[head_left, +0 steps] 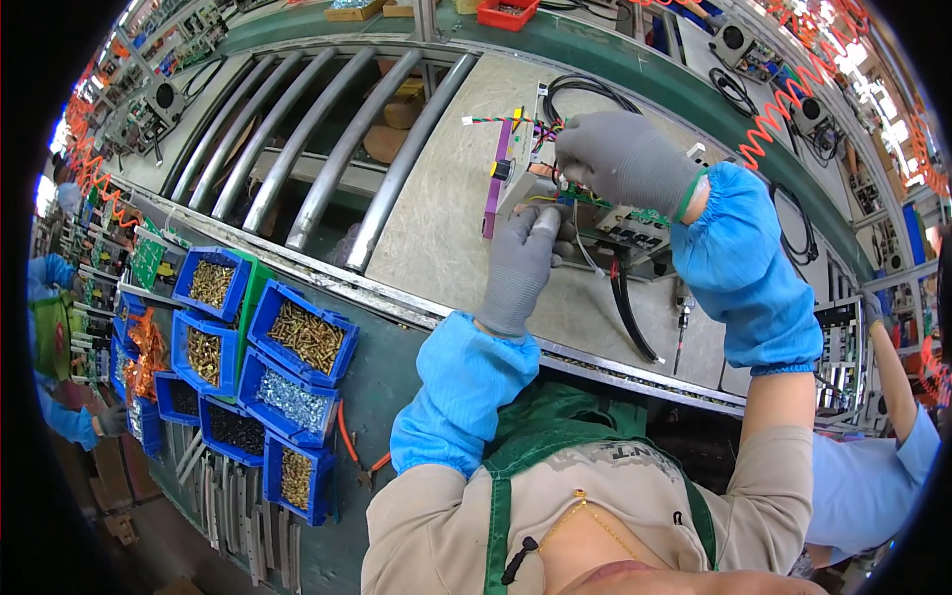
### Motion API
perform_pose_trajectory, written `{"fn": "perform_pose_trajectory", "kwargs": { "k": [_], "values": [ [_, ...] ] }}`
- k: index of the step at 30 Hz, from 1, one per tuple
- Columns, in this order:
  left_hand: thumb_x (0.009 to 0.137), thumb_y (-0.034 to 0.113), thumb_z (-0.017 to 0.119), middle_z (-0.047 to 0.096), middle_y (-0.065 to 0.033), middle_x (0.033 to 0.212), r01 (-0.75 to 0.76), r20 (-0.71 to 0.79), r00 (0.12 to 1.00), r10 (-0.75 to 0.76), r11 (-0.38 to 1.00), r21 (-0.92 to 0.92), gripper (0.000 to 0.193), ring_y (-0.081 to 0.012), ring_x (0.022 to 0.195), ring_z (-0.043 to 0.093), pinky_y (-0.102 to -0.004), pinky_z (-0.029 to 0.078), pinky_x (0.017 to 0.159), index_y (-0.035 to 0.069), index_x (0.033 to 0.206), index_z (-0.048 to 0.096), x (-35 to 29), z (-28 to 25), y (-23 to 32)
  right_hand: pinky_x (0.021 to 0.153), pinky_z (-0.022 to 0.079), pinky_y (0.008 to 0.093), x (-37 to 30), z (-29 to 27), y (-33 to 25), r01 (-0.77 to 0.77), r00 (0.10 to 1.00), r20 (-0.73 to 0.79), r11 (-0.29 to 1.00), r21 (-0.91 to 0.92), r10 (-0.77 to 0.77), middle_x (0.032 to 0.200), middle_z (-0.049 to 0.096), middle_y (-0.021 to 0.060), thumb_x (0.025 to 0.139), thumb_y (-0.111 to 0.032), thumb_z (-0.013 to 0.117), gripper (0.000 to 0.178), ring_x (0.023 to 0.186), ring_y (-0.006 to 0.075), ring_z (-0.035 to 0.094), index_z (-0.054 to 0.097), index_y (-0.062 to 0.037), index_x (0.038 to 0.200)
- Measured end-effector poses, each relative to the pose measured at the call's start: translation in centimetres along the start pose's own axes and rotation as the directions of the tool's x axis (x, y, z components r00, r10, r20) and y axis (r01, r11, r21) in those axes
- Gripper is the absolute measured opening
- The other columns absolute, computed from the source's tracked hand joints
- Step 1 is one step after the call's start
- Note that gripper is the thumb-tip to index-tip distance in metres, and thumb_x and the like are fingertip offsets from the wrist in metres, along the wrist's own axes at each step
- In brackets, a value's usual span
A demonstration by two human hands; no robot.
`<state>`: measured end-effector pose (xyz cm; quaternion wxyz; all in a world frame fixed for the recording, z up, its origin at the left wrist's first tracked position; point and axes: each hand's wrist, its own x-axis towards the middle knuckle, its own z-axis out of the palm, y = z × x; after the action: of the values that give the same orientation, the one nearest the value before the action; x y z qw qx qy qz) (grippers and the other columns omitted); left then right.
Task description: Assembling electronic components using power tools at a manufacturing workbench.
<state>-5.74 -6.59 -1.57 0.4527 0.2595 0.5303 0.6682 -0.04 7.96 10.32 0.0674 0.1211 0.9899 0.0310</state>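
Observation:
On the metal work surface stands an electronic unit (pixel 640 233) with a green circuit board, a light metal frame and a purple panel (pixel 495 188) at its left end. My left hand (pixel 521 263), in a grey glove, is closed at the unit's near left corner, gripping its edge. Above the wiring, my right hand (pixel 625 159), also gloved, is bent with its fingertips pressed together; what they pinch is hidden. A twisted multicoloured wire (pixel 491 120) with a white plug sticks out left of it. Thick black cable (pixel 622 307) hangs from the near side.
Blue bins (pixel 301 334) of screws and small fasteners stand at the left beside metal strips (pixel 236 516) and red-handled pliers (pixel 347 431). Steel rollers (pixel 337 164) lie left of the unit. A screwdriver bit tool (pixel 683 307) is at the right. A co-worker's arm (pixel 892 367) shows far right.

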Motion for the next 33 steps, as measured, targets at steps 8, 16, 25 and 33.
{"fn": "perform_pose_trajectory", "kwargs": {
  "k": [8, 16, 25, 33],
  "values": [
    [0.092, 0.011, 0.05, 0.06, -0.0137, 0.116, -0.015, 0.063, 0.997, 0.034, 0.957, -0.289, 0.039, -0.0178, 0.101, 0.06, -0.0271, 0.048, 0.084, -0.004, 0.128, 0.049, 0.4, 0.0, -0.8, 0.074, 0.05, 0.0427, 0.4, 0.3, -0.4, 0.037, 0.996, 0.088, 0.988, -0.147, -0.025, 0.092, 0.061, 0.011, 0.085, -0.021, 0.058, 0.014, 0.09, 0.0307, 0.062, 0.064, -0.0095, 0.09],
    [0.092, 0.01, 0.05, 0.059, -0.0139, 0.117, 0.0, 0.101, 0.994, 0.034, 0.949, -0.314, 0.037, -0.0188, 0.102, 0.06, -0.0282, 0.049, 0.086, -0.005, 0.126, 0.05, 0.9, 0.0, -1.3, 0.073, 0.051, 0.0423, 0.8, 0.0, -1.2, 0.028, 0.991, 0.13, 0.981, -0.192, -0.003, 0.088, 0.062, 0.0118, 0.084, -0.019, 0.057, 0.013, 0.087, 0.0308, 0.063, 0.064, -0.0089, 0.088],
    [0.091, 0.009, 0.05, 0.059, -0.0144, 0.118, -0.044, 0.148, 0.985, 0.086, 0.964, -0.264, 0.04, -0.0197, 0.104, 0.059, -0.0292, 0.047, 0.09, -0.006, 0.127, 0.048, 1.1, -0.4, -2.1, 0.073, 0.052, 0.0406, 1.9, -1.0, -2.0, -0.042, 0.972, 0.218, 0.978, -0.204, 0.087, 0.084, 0.067, 0.0143, 0.076, -0.018, 0.058, 0.017, 0.083, 0.0319, 0.065, 0.069, -0.008, 0.085],
    [0.088, 0.01, 0.053, 0.062, -0.0099, 0.108, -0.119, 0.08, 0.987, 0.14, 0.968, -0.219, 0.039, -0.0158, 0.094, 0.06, -0.0274, 0.048, 0.084, -0.007, 0.123, 0.053, 1.1, -0.3, -2.2, 0.061, 0.048, 0.0403, -6.5, 3.0, -4.8, 0.057, 0.848, -0.525, 0.998, -0.036, -0.067, 0.079, 0.055, 0.0071, 0.078, -0.014, 0.063, 0.02, 0.073, 0.0284, 0.059, 0.06, -0.0138, 0.097]
  ]
}}
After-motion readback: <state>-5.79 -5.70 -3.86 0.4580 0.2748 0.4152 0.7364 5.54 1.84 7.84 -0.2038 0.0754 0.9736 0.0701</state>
